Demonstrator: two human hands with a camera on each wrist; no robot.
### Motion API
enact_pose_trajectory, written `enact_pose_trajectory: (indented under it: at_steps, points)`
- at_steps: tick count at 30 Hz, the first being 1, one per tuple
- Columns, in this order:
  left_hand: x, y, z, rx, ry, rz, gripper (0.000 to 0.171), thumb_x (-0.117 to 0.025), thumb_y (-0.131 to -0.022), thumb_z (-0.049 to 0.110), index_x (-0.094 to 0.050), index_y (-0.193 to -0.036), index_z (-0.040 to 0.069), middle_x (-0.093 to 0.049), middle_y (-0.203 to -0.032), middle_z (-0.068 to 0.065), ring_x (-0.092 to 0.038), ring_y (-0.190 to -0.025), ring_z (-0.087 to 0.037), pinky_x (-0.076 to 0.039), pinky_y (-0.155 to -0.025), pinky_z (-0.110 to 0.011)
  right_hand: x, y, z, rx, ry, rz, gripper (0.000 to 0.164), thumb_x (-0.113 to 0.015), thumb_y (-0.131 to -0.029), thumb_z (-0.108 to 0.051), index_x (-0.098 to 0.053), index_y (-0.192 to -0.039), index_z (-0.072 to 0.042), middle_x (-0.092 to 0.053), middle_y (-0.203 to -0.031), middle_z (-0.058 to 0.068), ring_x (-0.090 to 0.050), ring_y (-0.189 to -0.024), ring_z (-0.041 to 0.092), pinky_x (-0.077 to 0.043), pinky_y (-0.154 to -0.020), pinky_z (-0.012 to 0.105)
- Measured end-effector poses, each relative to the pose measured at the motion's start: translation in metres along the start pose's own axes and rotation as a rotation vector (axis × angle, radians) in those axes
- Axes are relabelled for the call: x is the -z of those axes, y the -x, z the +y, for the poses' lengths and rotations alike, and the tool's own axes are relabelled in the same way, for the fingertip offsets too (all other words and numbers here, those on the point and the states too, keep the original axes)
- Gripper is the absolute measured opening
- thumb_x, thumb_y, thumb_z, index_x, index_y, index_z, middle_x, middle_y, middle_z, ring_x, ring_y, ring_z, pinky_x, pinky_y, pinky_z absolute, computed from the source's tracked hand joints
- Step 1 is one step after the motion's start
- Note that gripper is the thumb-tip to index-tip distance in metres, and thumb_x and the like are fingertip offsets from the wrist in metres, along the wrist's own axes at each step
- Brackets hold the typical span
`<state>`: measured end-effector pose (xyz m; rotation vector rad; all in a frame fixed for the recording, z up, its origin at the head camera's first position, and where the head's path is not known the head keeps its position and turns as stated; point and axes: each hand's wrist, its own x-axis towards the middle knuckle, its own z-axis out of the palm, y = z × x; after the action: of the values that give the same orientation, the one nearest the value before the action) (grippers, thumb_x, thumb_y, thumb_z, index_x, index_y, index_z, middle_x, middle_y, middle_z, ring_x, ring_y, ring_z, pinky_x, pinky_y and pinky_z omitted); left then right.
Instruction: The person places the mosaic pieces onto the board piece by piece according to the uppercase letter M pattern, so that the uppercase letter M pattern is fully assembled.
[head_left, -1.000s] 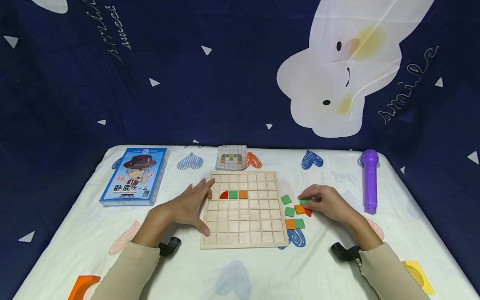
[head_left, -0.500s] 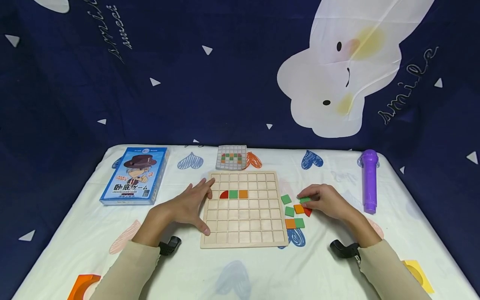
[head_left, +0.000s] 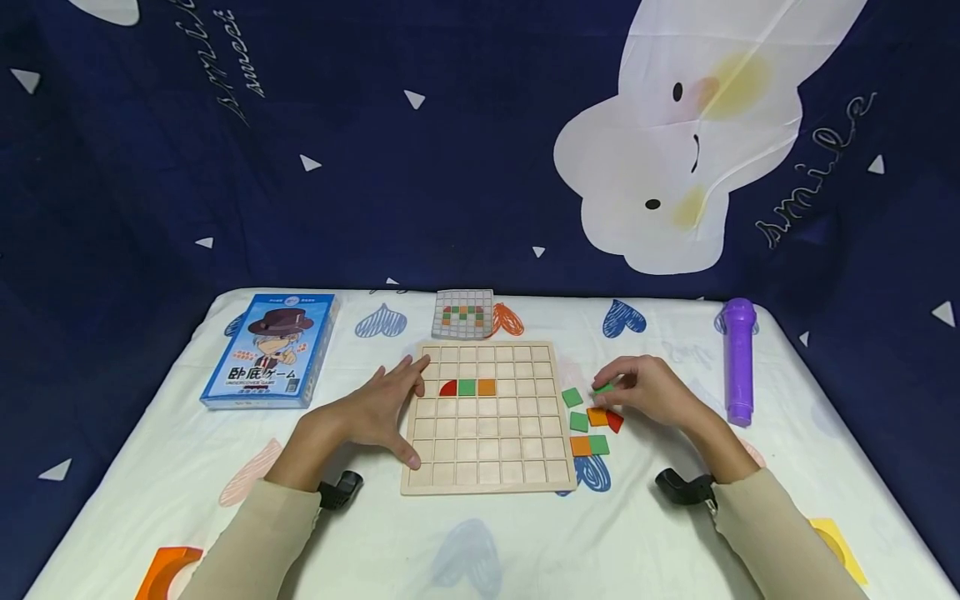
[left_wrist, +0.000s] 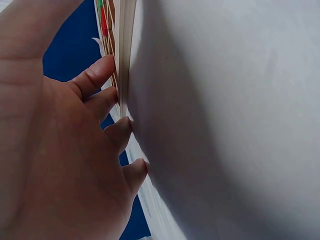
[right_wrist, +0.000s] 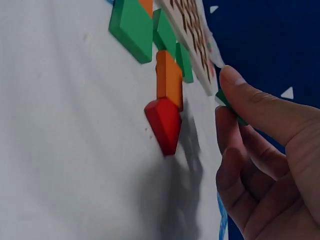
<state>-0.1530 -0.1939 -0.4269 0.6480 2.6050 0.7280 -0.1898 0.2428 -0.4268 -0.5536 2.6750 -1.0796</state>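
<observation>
A wooden grid board (head_left: 480, 450) lies in the middle of the table, with a red quarter-round tile (head_left: 448, 388), a green tile (head_left: 467, 387) and an orange tile (head_left: 487, 387) side by side in one row. My left hand (head_left: 367, 411) rests with spread fingers along the board's left edge, thumb and fingertips touching it. Right of the board, my right hand (head_left: 651, 390) pinches a green square tile (right_wrist: 231, 106) between thumb and fingers, raised off the cloth. Below it lie loose tiles: a red one (right_wrist: 164, 126), an orange one (right_wrist: 170, 77) and several green ones.
A pattern card (head_left: 462, 315) lies behind the board. At the back left is a blue game box (head_left: 268, 352); a purple microphone-shaped toy (head_left: 740, 362) lies at the right. An orange block (head_left: 167, 573) and a yellow block (head_left: 840, 550) sit near the front corners.
My right hand has lifted the green tile off the cloth and moved slightly away from me. The left hand stays at the board's edge.
</observation>
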Motion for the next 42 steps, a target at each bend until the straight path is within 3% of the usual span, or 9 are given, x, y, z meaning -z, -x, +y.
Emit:
enact_pose_trajectory:
  at_steps: [10, 17, 20, 28, 29, 32, 36, 39, 42]
  points:
    - [-0.001, 0.000, -0.001, 0.006, -0.003, -0.003, 0.113, -0.099, -0.050, 0.053, -0.044, -0.136, 0.005, -0.025, -0.168, -0.018, -0.007, -0.160, -0.045, -0.008, -0.126, -0.071, -0.011, -0.009, -0.007, 0.043, -0.075, -0.008, 0.023, -0.085, -0.082, -0.014, -0.078, -0.104, -0.008, -0.077, -0.107, 0.011, -0.069, -0.080, 0.005, -0.059, -0.070, 0.017]
    - [-0.001, 0.000, -0.002, 0.005, 0.001, -0.003, 0.112, -0.099, -0.051, 0.053, -0.044, -0.136, 0.005, -0.026, -0.168, -0.018, -0.007, -0.160, -0.045, -0.008, -0.126, -0.071, -0.025, -0.019, -0.018, 0.064, -0.066, -0.031, 0.021, -0.078, -0.088, -0.010, -0.079, -0.109, -0.010, -0.074, -0.120, 0.013, -0.075, -0.097, 0.018, -0.061, -0.080, 0.018]
    - [-0.001, 0.000, -0.002, 0.006, 0.002, -0.004, 0.113, -0.099, -0.051, 0.053, -0.043, -0.137, 0.005, -0.028, -0.166, -0.017, -0.006, -0.160, -0.044, -0.008, -0.126, -0.071, -0.030, -0.024, -0.025, 0.069, -0.065, -0.037, 0.021, -0.077, -0.089, -0.011, -0.079, -0.110, -0.011, -0.074, -0.124, 0.012, -0.075, -0.105, 0.023, -0.062, -0.084, 0.021]
    - [-0.001, 0.001, -0.002, 0.014, 0.005, -0.008, 0.093, -0.099, -0.050, 0.052, -0.049, -0.118, 0.012, -0.017, -0.172, -0.017, -0.007, -0.160, -0.044, -0.008, -0.127, -0.070, -0.045, -0.037, -0.040, 0.091, -0.061, -0.049, 0.023, -0.077, -0.089, -0.012, -0.079, -0.112, -0.013, -0.075, -0.123, 0.009, -0.072, -0.114, 0.025, -0.062, -0.094, 0.033]
    - [-0.001, 0.001, -0.001, 0.013, 0.007, -0.007, 0.094, -0.099, -0.050, 0.052, -0.049, -0.119, 0.011, -0.017, -0.172, -0.017, -0.007, -0.160, -0.044, -0.008, -0.127, -0.070, -0.047, -0.038, -0.042, 0.091, -0.062, -0.050, 0.023, -0.077, -0.089, -0.012, -0.079, -0.112, -0.013, -0.075, -0.123, 0.008, -0.072, -0.115, 0.025, -0.062, -0.095, 0.034]
    - [-0.001, 0.000, -0.001, 0.005, 0.009, -0.005, 0.112, -0.099, -0.050, 0.052, -0.044, -0.136, 0.005, -0.040, -0.159, -0.014, -0.006, -0.160, -0.044, -0.008, -0.127, -0.071, -0.052, -0.043, -0.046, 0.086, -0.061, -0.055, 0.024, -0.078, -0.089, -0.014, -0.079, -0.113, -0.015, -0.076, -0.122, 0.006, -0.070, -0.118, 0.025, -0.061, -0.097, 0.036]
    - [0.000, 0.000, -0.001, -0.003, 0.016, -0.002, 0.120, -0.099, -0.051, 0.051, -0.039, -0.143, 0.003, -0.041, -0.157, -0.014, -0.006, -0.160, -0.045, -0.007, -0.126, -0.071, -0.060, -0.048, -0.052, 0.086, -0.064, -0.056, 0.024, -0.079, -0.088, -0.014, -0.079, -0.112, -0.015, -0.077, -0.121, 0.005, -0.070, -0.117, 0.023, -0.061, -0.096, 0.036]
    - [0.000, 0.000, 0.000, 0.014, 0.008, -0.007, 0.098, -0.099, -0.050, 0.052, -0.048, -0.123, 0.009, -0.019, -0.171, -0.018, -0.007, -0.160, -0.044, -0.008, -0.127, -0.070, -0.066, -0.051, -0.055, 0.101, -0.071, -0.061, 0.023, -0.079, -0.088, -0.013, -0.079, -0.111, -0.015, -0.077, -0.120, 0.005, -0.071, -0.115, 0.022, -0.062, -0.094, 0.033]
    - [0.000, -0.001, 0.001, 0.029, -0.006, -0.010, 0.091, -0.099, -0.049, 0.053, -0.049, -0.114, 0.012, -0.017, -0.172, -0.018, -0.008, -0.160, -0.044, -0.009, -0.128, -0.069, -0.070, -0.053, -0.057, 0.122, -0.069, -0.066, 0.023, -0.079, -0.088, -0.013, -0.079, -0.111, -0.014, -0.077, -0.120, 0.006, -0.073, -0.112, 0.021, -0.062, -0.092, 0.029]
